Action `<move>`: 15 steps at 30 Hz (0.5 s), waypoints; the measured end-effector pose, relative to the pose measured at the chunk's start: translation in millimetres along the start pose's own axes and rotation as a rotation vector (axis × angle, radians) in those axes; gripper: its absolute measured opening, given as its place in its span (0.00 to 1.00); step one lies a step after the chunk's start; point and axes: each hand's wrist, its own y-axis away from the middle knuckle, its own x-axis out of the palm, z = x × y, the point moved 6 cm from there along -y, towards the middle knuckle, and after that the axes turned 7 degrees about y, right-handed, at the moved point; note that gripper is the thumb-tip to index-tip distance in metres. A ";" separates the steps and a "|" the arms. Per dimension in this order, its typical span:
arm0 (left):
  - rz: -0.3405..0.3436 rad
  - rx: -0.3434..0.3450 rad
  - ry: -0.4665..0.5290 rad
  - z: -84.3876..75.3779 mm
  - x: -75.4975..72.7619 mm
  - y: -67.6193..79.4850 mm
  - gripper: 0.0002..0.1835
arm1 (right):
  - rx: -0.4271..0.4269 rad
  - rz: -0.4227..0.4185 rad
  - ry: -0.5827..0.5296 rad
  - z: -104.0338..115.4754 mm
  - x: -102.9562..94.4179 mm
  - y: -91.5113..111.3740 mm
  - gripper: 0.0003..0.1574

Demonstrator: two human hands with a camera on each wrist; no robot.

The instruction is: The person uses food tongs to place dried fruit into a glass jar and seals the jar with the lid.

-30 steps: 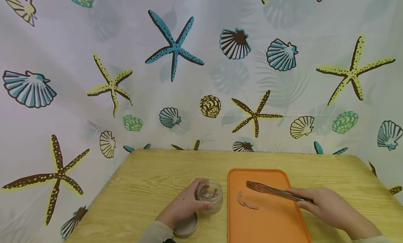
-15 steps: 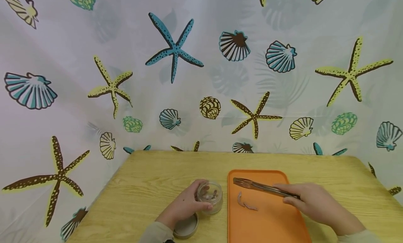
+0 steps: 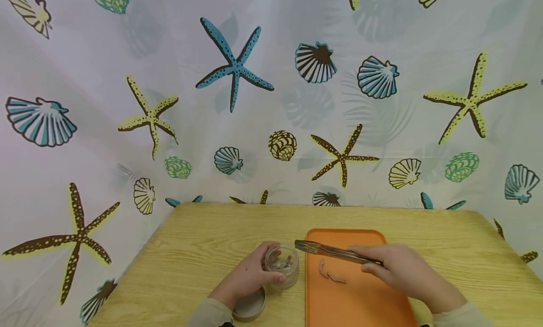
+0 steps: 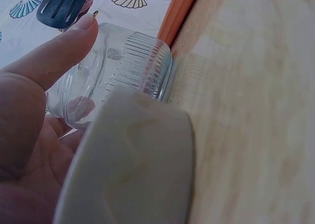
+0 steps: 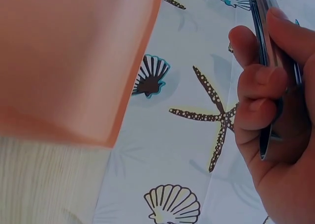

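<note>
My left hand (image 3: 248, 273) grips a clear glass jar (image 3: 290, 279), thumb on the near side, with small brownish-pink pieces (image 4: 81, 106) inside. My right hand (image 3: 403, 273) holds metal tongs (image 3: 339, 253), fingers curled round the handles (image 5: 266, 32). The tongs' slotted end (image 4: 66, 7) hangs just right of the jar's mouth, over the tray's left edge. In the left wrist view a pinkish bit shows behind that end; whether the tongs pinch it is unclear. Two thin pinkish strips (image 3: 336, 278) lie on the orange tray (image 3: 360, 303).
A round greyish lid (image 3: 250, 306) lies on the wooden table (image 3: 203, 237) beside my left wrist, just in front of the jar. Behind the table and at its sides hangs a white curtain (image 3: 263, 105) printed with shells and starfish.
My right hand has moved left with the tongs, whose end has gone from above the tray to beside the jar's mouth. Left hand, jar and strips stay about where they were.
</note>
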 end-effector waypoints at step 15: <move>0.003 -0.004 -0.011 1.3 -0.2 0.1 0.48 | -0.017 0.028 0.002 15.6 6.5 -13.3 0.28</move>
